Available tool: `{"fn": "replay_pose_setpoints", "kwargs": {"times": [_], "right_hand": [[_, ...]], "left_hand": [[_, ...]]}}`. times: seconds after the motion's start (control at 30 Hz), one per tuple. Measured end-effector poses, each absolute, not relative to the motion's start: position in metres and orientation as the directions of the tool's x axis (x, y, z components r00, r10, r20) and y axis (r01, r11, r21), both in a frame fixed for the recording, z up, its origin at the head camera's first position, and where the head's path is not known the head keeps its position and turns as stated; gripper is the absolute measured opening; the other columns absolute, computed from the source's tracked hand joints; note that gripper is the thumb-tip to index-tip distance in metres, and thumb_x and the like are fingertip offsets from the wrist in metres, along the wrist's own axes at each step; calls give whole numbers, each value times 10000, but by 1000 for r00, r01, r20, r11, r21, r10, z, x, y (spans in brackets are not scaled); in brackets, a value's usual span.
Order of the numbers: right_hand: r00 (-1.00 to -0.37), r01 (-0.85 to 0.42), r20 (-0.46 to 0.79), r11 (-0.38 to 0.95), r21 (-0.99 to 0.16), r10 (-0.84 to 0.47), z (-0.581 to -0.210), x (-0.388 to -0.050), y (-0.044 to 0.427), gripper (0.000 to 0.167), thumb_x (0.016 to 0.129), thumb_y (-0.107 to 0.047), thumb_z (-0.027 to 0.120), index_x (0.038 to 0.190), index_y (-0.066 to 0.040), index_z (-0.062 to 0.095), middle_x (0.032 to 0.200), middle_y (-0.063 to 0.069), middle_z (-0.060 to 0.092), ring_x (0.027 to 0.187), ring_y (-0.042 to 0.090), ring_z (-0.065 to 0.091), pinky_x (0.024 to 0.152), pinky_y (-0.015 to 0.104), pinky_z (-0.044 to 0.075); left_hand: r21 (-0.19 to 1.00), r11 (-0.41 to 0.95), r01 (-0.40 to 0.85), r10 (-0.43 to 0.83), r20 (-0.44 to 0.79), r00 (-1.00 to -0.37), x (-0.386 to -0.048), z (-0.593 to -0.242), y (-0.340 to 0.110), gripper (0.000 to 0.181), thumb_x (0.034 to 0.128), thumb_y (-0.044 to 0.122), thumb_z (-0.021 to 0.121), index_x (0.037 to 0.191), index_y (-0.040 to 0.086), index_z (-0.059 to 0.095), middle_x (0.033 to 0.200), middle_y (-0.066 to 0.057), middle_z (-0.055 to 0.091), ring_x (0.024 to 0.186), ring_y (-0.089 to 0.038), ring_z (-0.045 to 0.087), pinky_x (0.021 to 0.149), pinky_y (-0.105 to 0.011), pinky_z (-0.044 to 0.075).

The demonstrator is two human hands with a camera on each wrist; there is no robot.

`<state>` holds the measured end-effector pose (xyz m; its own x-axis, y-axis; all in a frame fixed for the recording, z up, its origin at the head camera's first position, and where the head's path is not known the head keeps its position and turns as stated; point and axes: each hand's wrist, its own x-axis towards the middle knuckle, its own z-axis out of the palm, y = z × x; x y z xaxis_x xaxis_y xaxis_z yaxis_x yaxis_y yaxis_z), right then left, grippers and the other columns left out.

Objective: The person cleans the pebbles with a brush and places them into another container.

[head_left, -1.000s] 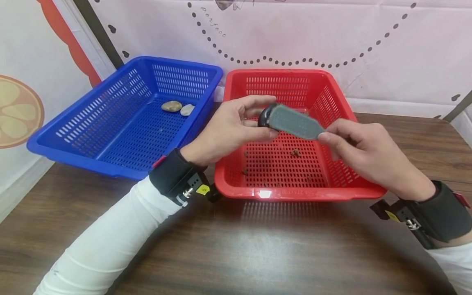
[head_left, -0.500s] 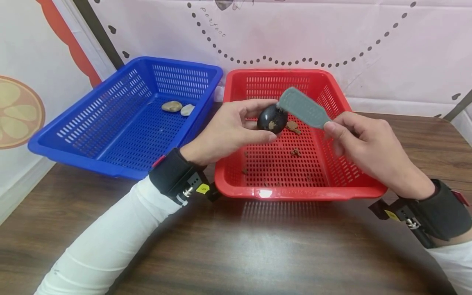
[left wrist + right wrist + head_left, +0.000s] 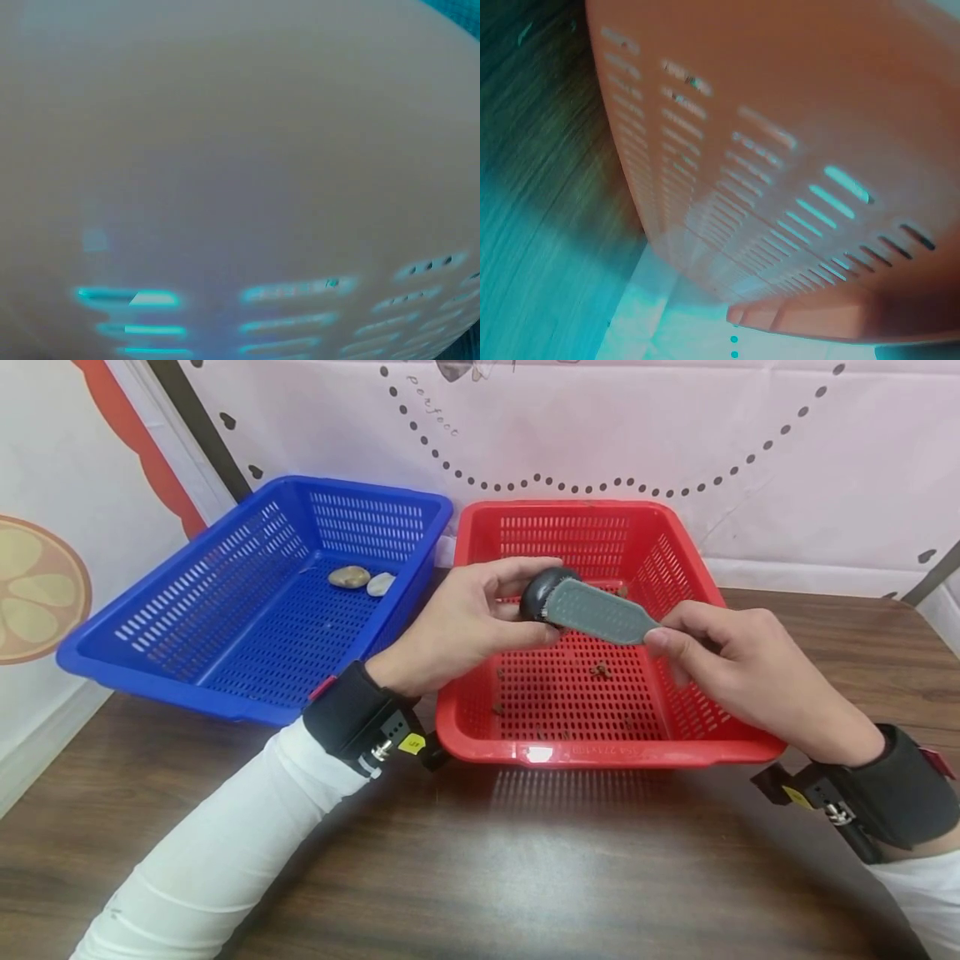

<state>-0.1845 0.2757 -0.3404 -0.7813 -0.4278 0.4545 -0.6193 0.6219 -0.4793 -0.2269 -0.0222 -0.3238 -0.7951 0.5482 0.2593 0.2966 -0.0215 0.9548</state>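
Above the red basket [image 3: 611, 754], my left hand [image 3: 468, 618] holds a smooth black stone [image 3: 538, 596] between thumb and fingers. My right hand [image 3: 738, 664] pinches the narrow handle end of a small grey-green brush [image 3: 596, 612]. The brush's flat back faces up, and its head lies against the stone, covering part of it. A few pale bristles show at the head's edge. Neither hand shows in the wrist views; the red basket's slotted wall [image 3: 727, 172] fills much of the right one.
Brown crumbs [image 3: 601, 669] lie on the red basket's floor. To its left stands a blue basket [image 3: 187, 706] with a tan stone [image 3: 348, 577] and a white stone [image 3: 380, 583] inside. Both baskets rest on a wooden table [image 3: 480, 868], with a printed cloth [image 3: 600, 427] behind.
The brush head lifted off the stone half a second ago, baring a brown patch on it, and now lies down on the stone again. The left hand has barely moved.
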Motion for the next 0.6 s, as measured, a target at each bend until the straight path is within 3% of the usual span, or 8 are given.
{"fn": "replay_pose_setpoints", "kwargs": {"times": [0.27, 0.4, 0.5, 0.6], "right_hand": [[-832, -526, 479, 677, -515, -281, -339, -185, 275, 50, 1027, -104, 714, 979, -107, 701, 701, -16, 606, 565, 159, 511, 498, 222, 394], [-805, -552, 553, 613, -565, -214, -340, -183, 276, 53, 1033, -79, 699, 984, -61, 703, 700, 1, 618, 569, 109, 520, 498, 203, 401], [-734, -655, 616, 538, -530, -287, -340, -183, 277, 20, 996, 16, 711, 996, -2, 703, 707, 2, 618, 569, 91, 523, 502, 201, 416], [-712, -693, 570, 542, -476, -410, -340, -184, 277, 102, 951, 34, 758, 996, -47, 714, 707, -33, 611, 556, 96, 525, 508, 200, 429]], "left_hand": [[957, -20, 289, 551, 252, -796, -227, -324, -23, 648, 938, -111, 720, 1541, -15, 503, 1432, -142, 624, 1220, -272, 698, 967, -383, 604], [957, -24, 290, 557, 253, -791, -227, -324, -23, 636, 934, -124, 716, 1527, -10, 517, 1437, -143, 612, 1234, -274, 689, 968, -391, 605], [956, -23, 293, 557, 256, -790, -227, -324, -22, 636, 933, -132, 710, 1526, 0, 522, 1436, -138, 608, 1236, -273, 687, 965, -392, 607], [953, -21, 302, 559, 262, -787, -227, -324, -22, 630, 940, -133, 702, 1527, 9, 525, 1416, -142, 620, 1229, -274, 692, 962, -393, 608]]}}
